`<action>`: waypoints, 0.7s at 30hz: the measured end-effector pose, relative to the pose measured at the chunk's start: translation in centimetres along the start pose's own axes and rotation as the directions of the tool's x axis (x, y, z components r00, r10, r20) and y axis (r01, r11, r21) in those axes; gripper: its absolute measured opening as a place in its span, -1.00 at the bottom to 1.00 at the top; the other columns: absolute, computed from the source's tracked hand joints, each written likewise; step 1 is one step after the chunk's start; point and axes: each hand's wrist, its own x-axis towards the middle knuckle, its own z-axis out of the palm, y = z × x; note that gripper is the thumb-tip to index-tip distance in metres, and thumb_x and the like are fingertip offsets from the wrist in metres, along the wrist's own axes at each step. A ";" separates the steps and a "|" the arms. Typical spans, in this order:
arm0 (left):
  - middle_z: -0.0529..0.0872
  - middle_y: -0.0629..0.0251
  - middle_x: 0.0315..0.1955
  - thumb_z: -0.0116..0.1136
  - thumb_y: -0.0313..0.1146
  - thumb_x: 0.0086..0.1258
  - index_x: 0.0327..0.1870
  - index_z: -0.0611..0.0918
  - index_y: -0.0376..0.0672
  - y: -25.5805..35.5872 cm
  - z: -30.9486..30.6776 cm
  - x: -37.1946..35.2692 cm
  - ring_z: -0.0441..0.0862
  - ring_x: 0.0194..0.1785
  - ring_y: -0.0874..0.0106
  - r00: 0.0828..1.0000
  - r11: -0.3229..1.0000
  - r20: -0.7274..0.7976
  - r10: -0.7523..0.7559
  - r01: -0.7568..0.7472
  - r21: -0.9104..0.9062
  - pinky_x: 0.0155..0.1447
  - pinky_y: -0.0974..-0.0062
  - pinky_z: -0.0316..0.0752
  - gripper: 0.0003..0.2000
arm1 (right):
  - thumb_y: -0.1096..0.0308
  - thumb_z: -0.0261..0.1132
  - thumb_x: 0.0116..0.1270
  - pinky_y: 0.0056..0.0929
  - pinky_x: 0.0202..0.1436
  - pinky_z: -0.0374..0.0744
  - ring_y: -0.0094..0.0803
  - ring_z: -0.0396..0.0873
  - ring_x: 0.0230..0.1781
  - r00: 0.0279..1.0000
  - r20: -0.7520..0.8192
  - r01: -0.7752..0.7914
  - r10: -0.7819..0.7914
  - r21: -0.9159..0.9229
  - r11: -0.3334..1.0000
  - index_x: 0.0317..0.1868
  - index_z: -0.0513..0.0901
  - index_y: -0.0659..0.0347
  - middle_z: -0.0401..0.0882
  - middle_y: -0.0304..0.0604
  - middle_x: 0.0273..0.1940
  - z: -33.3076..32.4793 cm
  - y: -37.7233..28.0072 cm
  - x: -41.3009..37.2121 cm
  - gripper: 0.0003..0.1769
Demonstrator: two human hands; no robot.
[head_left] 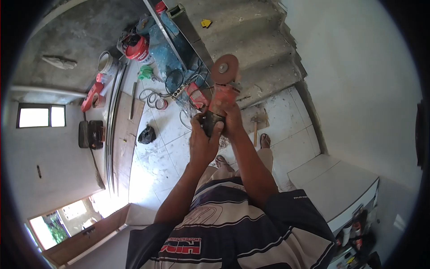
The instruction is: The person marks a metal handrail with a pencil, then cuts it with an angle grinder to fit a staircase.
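Observation:
A red and black angle grinder [220, 99] is held up in front of my body, with a round reddish-brown disc [225, 68] at its far end. My left hand [204, 141] is closed around the black rear part of the grinder. Higher on the tool, my right hand [232, 119] wraps round the body just behind the red head. Part of the right hand's fingers is hidden by the grinder. Behind the tool, a red case-like object [196, 95] and cables lie on the tiled floor.
Concrete stairs [255, 49] rise ahead, bearing a yellow object [206, 23]. A hammer [255, 130] lies near my feet. At left are a black bag [147, 134], long metal bars [111, 130], a red bucket [138, 48] and coiled cable [151, 96].

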 end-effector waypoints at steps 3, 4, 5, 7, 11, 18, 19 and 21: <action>0.64 -0.13 0.01 0.43 -0.02 0.41 0.32 0.30 -0.40 1.0 5.2 0.0 0.68 0.00 0.21 0.921 0.857 0.173 -0.348 0.387 -0.340 0.03 0.26 0.59 -0.26 | 0.14 0.40 0.26 -0.28 -0.10 0.74 -0.25 0.73 -0.24 0.998 0.034 -0.055 0.061 -0.161 0.985 0.06 0.58 0.34 0.71 0.01 -0.19 -3.2 -5.6 -0.6 -0.50; 0.65 -0.08 -0.01 0.45 0.01 0.39 0.31 0.32 -0.40 2.5 6.5 0.3 0.68 -0.04 0.29 0.871 0.771 0.254 -0.420 0.490 -0.408 -0.02 0.32 0.61 -0.24 | 0.14 0.41 0.23 -0.28 -0.12 0.74 -0.24 0.73 -0.25 0.993 0.071 -0.074 0.092 -0.222 0.972 0.06 0.58 0.34 0.71 0.01 -0.21 -4.1 -7.7 -0.5 -0.48; 0.69 0.06 -0.06 0.46 0.05 0.37 0.31 0.34 -0.39 -0.6 9.8 0.3 0.67 -0.14 0.44 0.883 0.792 0.276 -0.381 0.465 -0.395 -0.12 0.44 0.61 -0.23 | 0.14 0.41 0.23 -0.28 -0.12 0.74 -0.24 0.73 -0.25 0.987 0.091 -0.109 0.133 -0.232 0.967 0.06 0.58 0.34 0.71 0.01 -0.21 -5.2 -9.5 -0.2 -0.48; 0.70 0.12 -0.12 0.45 0.05 0.38 0.29 0.38 -0.39 0.8 14.2 1.2 0.67 -0.17 0.48 0.845 0.735 0.377 -0.380 0.523 -0.432 -0.12 0.45 0.60 -0.25 | 0.15 0.41 0.18 -0.29 -0.14 0.73 -0.25 0.73 -0.25 0.970 0.120 -0.156 0.213 -0.368 0.917 0.06 0.58 0.34 0.71 0.02 -0.21 -7.3 -14.0 1.0 -0.47; 0.74 0.26 -0.20 0.38 0.06 0.44 0.17 0.54 -0.38 10.2 20.5 2.2 0.67 -0.16 0.54 0.824 0.658 0.439 -0.359 0.557 -0.506 -0.07 0.45 0.60 -0.38 | 0.11 0.45 0.11 -0.30 -0.16 0.73 -0.24 0.74 -0.23 0.869 0.141 -0.305 0.474 -0.601 0.739 0.14 0.53 0.36 0.69 0.02 -0.16 -11.3 -23.8 3.3 -0.34; 0.74 -0.18 -0.08 0.34 0.18 0.41 0.45 0.26 -0.53 16.9 26.5 6.0 0.77 0.05 0.02 0.870 0.748 0.330 -0.365 0.486 -0.452 0.15 0.23 0.60 -0.06 | 0.12 0.43 0.15 -0.29 -0.19 0.78 -0.22 0.77 -0.23 0.681 0.214 -0.596 0.700 -0.393 0.700 0.08 0.55 0.41 0.71 0.07 -0.18 -12.1 -33.1 9.4 -0.39; 0.73 -0.21 -0.07 0.34 0.19 0.41 0.46 0.23 -0.55 17.7 26.2 7.0 0.76 0.07 0.02 0.862 0.741 0.351 -0.365 0.497 -0.450 0.17 0.23 0.60 -0.03 | 0.11 0.42 0.16 -0.27 -0.19 0.81 -0.20 0.78 -0.23 0.654 0.230 -0.606 0.721 -0.411 0.681 0.11 0.52 0.41 0.70 0.08 -0.15 -11.9 -33.5 10.7 -0.37; 0.72 -0.24 -0.05 0.35 0.20 0.40 0.48 0.20 -0.57 18.8 25.6 9.0 0.75 0.09 0.02 0.857 0.725 0.351 -0.379 0.510 -0.463 0.19 0.22 0.59 0.00 | 0.11 0.41 0.17 -0.26 -0.18 0.81 -0.19 0.78 -0.22 0.625 0.244 -0.623 0.742 -0.417 0.662 0.12 0.51 0.41 0.69 0.08 -0.13 -11.2 -33.7 12.9 -0.37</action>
